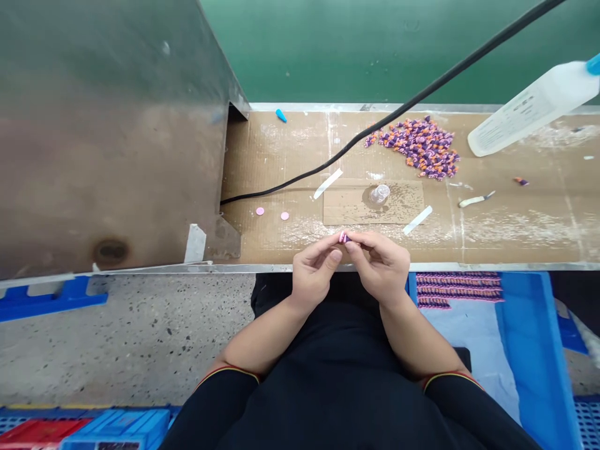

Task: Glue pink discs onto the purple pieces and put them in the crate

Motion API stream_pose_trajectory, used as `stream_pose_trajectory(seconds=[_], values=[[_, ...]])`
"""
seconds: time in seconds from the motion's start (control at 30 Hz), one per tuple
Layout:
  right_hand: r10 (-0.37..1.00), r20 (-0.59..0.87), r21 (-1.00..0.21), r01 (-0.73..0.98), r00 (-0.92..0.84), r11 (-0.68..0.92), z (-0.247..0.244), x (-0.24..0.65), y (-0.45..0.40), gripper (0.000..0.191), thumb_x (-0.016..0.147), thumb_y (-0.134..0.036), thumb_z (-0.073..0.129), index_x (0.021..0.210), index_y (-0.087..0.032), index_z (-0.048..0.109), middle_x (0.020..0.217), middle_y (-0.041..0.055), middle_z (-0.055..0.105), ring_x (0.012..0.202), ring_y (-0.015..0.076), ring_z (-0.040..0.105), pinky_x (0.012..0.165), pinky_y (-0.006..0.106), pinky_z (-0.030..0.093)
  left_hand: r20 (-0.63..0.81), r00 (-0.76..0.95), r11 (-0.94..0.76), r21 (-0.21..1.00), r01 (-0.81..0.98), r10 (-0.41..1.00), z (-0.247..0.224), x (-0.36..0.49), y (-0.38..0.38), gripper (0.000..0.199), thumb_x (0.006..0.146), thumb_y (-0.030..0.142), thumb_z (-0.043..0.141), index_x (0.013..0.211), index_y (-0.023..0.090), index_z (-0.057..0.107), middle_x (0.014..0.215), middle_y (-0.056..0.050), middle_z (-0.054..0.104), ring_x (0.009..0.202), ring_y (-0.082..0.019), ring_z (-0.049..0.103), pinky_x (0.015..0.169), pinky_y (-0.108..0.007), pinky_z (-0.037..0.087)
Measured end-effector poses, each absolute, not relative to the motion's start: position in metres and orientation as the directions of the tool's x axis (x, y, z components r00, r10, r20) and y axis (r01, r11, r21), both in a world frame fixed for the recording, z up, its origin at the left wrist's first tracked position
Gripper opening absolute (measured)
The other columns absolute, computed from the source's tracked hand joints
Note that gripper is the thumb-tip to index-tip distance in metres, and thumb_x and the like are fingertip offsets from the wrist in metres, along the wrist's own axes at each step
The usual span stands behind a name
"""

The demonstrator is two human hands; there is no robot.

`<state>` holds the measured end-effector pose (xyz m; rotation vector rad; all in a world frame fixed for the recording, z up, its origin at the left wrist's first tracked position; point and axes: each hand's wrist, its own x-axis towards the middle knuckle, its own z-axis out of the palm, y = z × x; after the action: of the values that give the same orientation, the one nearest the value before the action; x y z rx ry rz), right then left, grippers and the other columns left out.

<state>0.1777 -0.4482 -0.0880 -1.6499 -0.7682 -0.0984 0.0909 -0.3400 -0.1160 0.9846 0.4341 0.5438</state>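
Above the bench's front edge, my left hand (315,270) and my right hand (382,262) meet fingertip to fingertip. Between them is a small pink-and-purple piece (344,238). Its pink side lies at my left fingertips and its purple side at my right thumb and forefinger. Fingers cover much of it, so whether it is one part or two pressed together is unclear. Two flat pink discs, one (259,211) left of the other (284,216), lie on the bench left of my hands. A pile of small purple, orange and pink pieces (429,147) sits farther back.
A clear small cup (379,194) stands on a wet cardboard piece (344,209). A black cable (351,144) crosses the bench. Rightward are a white bottle (529,112) and a small pale-handled tool (475,200). A blue tray (539,350) holds rows of pieces; a metal housing (117,137) stands left.
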Motion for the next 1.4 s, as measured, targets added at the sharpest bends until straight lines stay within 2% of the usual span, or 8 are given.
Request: stream_pose_trajectory(seconds=[0.2, 0.33, 0.5, 0.73, 1.0, 1.17, 1.23, 1.4], values=[[0.366, 0.396, -0.805, 0.51, 0.842, -0.302, -0.087, 0.256, -0.523, 0.012, 0.1, -0.026, 0.074, 0.109, -0.025, 0.083, 0.1, 0.0069, 0.087, 0.088, 0.0229, 0.085, 0.08, 0.034, 0.072, -0.074, 0.809, 0.409, 0.887, -0.214, 0.583, -0.127, 0.097, -0.331, 0.037, 0.09, 0.049, 0.093, 0.117, 0.025, 0.088, 0.12, -0.014, 0.084, 0.106, -0.024, 0.081, 0.083, -0.028, 0.067], [0.485, 0.464, -0.473, 0.67, 0.741, -0.572, -0.08, 0.321, -0.589, 0.01, 0.089, -0.019, 0.071, 0.089, -0.025, 0.078, 0.09, 0.0071, 0.081, 0.077, 0.0244, 0.078, 0.069, 0.038, 0.067, -0.033, 0.814, 0.37, 0.901, -0.227, 0.58, -0.13, 0.1, -0.326, 0.028, 0.092, 0.05, 0.09, 0.106, 0.025, 0.09, 0.114, -0.013, 0.084, 0.1, -0.021, 0.079, 0.08, -0.027, 0.065], [0.751, 0.343, -0.161, 0.823, 0.565, -0.545, -0.089, 0.348, -0.617, 0.018, 0.093, -0.017, 0.063, 0.084, -0.026, 0.076, 0.096, 0.0123, 0.08, 0.095, 0.0322, 0.077, 0.084, 0.048, 0.066, -0.024, 0.81, 0.332, 0.919, -0.213, 0.586, -0.127, 0.103, -0.327, 0.028, 0.091, 0.052, 0.09, 0.095, 0.024, 0.09, 0.11, -0.014, 0.083, 0.09, -0.019, 0.075, 0.077, -0.027, 0.062], [0.57, 0.388, -0.392, 0.69, 0.724, -0.609, -0.106, 0.333, -0.628, 0.036, 0.092, -0.015, 0.059, 0.121, -0.024, 0.078, 0.11, 0.0109, 0.081, 0.094, 0.0259, 0.078, 0.078, 0.039, 0.067, -0.019, 0.787, 0.284, 0.938, -0.2, 0.617, -0.124, 0.104, -0.327, 0.03, 0.088, 0.053, 0.092, 0.09, 0.023, 0.089, 0.105, -0.013, 0.083, 0.086, -0.019, 0.073, 0.075, -0.028, 0.061], [0.479, 0.269, -0.603, 0.534, 0.835, -0.593, -0.104, 0.322, -0.623, 0.015, 0.099, -0.039, 0.074, 0.099, -0.025, 0.081, 0.114, 0.0106, 0.083, 0.106, 0.0289, 0.08, 0.096, 0.048, 0.068, -0.016, 0.761, 0.234, 0.956, -0.179, 0.648, -0.117, 0.11, -0.33, 0.032, 0.081, 0.052, 0.097, 0.086, 0.022, 0.088, 0.097, -0.012, 0.081, 0.082, -0.019, 0.073, 0.069, -0.026, 0.059], [0.016, 0.238, -0.793, 0.204, 0.971, -0.574, -0.118, 0.279, -0.708, 0.026, 0.102, -0.048, 0.074, 0.113, -0.025, 0.079, 0.103, 0.0064, 0.084, 0.091, 0.0248, 0.083, 0.083, 0.039, 0.069, 0.017, 0.768, 0.169, 0.972, -0.162, 0.64, -0.11, 0.12, -0.333, 0.028, 0.078, 0.048, 0.099, 0.086, 0.023, 0.088, 0.094, -0.01, 0.08, 0.077, -0.016, 0.072, 0.066, -0.025, 0.059], [-0.119, 0.145, -0.766, 0.035, 0.982, -0.642, -0.133, 0.255, -0.749, 0.03, 0.103, -0.051, 0.072, 0.115, -0.024, 0.077, 0.098, 0.0061, 0.083, 0.086, 0.0249, 0.084, 0.077, 0.037, 0.069, 0.037, 0.776, 0.138, 0.978, -0.159, 0.63, -0.108, 0.127, -0.334, 0.028, 0.077, 0.047, 0.1, 0.085, 0.023, 0.088, 0.091, -0.009, 0.08, 0.075, -0.016, 0.071, 0.064, -0.025, 0.058], [-0.146, -0.333, -0.407, -0.282, 0.932, -0.869, -0.185, 0.22, -0.803, 0.017, 0.099, -0.039, 0.074, 0.101, -0.022, 0.078, 0.087, 0.0061, 0.084, 0.083, 0.0256, 0.084, 0.084, 0.038, 0.066, 0.078, 0.793, 0.12, 0.975, -0.188, 0.604, -0.105, 0.145, -0.338, 0.026, 0.075, 0.042, 0.1, 0.084, 0.02, 0.087, 0.086, -0.009, 0.078, 0.069, -0.015, 0.068, 0.062, -0.027, 0.057]])
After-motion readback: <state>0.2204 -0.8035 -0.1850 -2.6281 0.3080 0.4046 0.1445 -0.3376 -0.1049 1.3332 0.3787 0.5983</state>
